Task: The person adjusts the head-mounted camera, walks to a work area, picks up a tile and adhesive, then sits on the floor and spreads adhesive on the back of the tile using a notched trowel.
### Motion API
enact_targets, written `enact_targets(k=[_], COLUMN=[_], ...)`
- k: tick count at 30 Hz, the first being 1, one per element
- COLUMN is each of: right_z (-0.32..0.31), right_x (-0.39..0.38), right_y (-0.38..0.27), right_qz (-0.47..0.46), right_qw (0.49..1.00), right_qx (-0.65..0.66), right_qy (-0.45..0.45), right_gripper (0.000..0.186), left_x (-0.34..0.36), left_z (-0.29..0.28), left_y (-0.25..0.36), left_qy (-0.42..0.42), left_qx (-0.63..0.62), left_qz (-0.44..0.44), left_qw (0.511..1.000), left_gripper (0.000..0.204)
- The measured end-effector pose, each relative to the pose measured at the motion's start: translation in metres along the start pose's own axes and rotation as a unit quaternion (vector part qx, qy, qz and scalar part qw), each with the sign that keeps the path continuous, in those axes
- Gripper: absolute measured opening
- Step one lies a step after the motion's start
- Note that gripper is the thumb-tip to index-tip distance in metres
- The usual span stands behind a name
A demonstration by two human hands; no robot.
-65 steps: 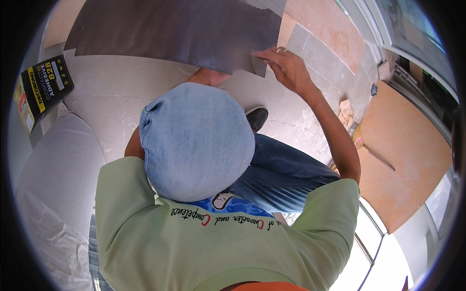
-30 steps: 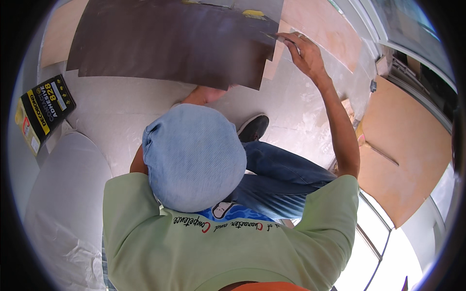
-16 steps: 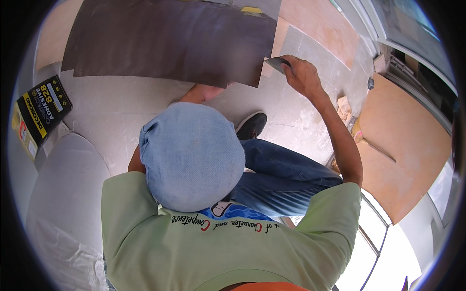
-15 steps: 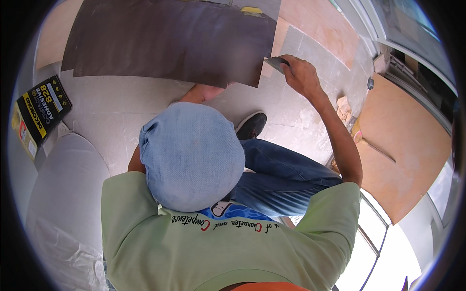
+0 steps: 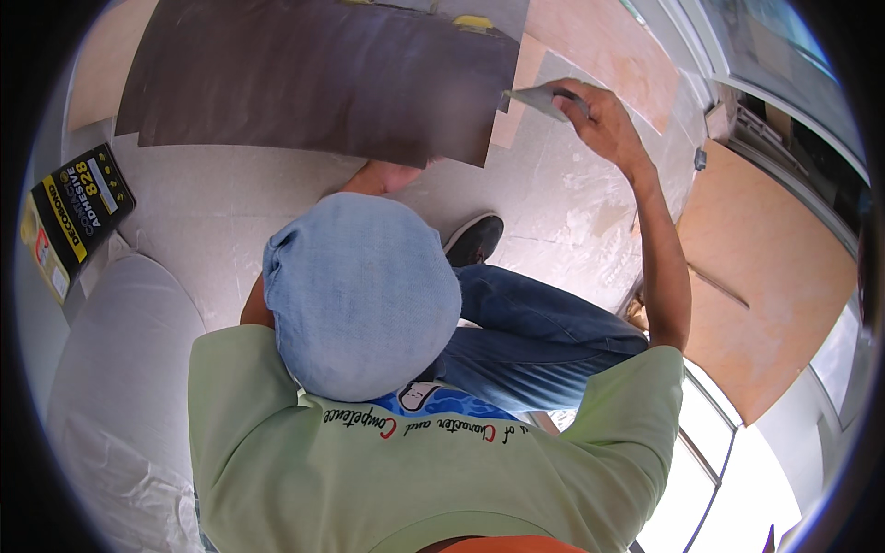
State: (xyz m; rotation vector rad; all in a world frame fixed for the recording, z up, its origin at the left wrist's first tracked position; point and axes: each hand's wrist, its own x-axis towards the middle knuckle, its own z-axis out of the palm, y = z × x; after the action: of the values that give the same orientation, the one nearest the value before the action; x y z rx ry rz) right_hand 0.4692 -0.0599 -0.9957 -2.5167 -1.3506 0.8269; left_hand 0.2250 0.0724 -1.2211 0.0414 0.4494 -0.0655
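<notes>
A large dark brown sheet point(image 5: 313, 83) fills the top of the view, with a streaky surface and a yellow patch point(image 5: 473, 22) near its far edge. My left hand point(image 5: 398, 174) is at its near edge, gripping it from below, with the fingertips hidden under the sheet. Beyond the sheet's right edge, my right hand point(image 5: 604, 127) is closed round a thin grey spreader point(image 5: 538, 98). The spreader's flat blade points left, and its tip is right beside the sheet's edge. My left knee point(image 5: 364, 295), in pale denim, hides part of my left arm.
A black and yellow adhesive can point(image 5: 81, 217) lies tilted at the left, by a pale rounded wrapped form point(image 5: 129, 359). At the right a tan board point(image 5: 784, 276) carries a thin stick point(image 5: 719, 286). My shoe point(image 5: 475, 240) rests on the dusty tile floor point(image 5: 553, 212).
My right hand has moved right and slightly up with the spreader, whose blade now shows more of its flat face. My left hand has stayed at the sheet's edge.
</notes>
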Motion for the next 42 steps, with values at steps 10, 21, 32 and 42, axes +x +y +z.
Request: enact_targets(k=[10,21,32,42], right_z=[0.06,0.081,0.09,0.099], right_x=[0.058,0.059,0.064,0.068], right_y=[-0.018,-0.019,-0.03,-0.001], right_qz=[-0.129,-0.135,-0.074,-0.004], right_qw=[0.98,0.98,0.97,0.949], right_qx=[-0.096,-0.005,0.17,0.24], right_qy=[0.115,0.147,0.155,0.205], right_gripper=[0.03,0.03,0.031,0.035], left_x=[0.009,-0.014,-0.056,-0.069], left_z=[-0.023,-0.018,-0.03,-0.049], left_y=[0.006,0.007,-0.011,-0.034], left_qy=[-0.178,0.013,0.038,-0.005], left_qx=[-0.181,0.011,0.048,0.233], left_qz=[-0.059,-0.012,-0.013,-0.21], left_qw=[0.965,1.0,0.998,0.949], left_gripper=[0.035,0.03,0.028,0.055])
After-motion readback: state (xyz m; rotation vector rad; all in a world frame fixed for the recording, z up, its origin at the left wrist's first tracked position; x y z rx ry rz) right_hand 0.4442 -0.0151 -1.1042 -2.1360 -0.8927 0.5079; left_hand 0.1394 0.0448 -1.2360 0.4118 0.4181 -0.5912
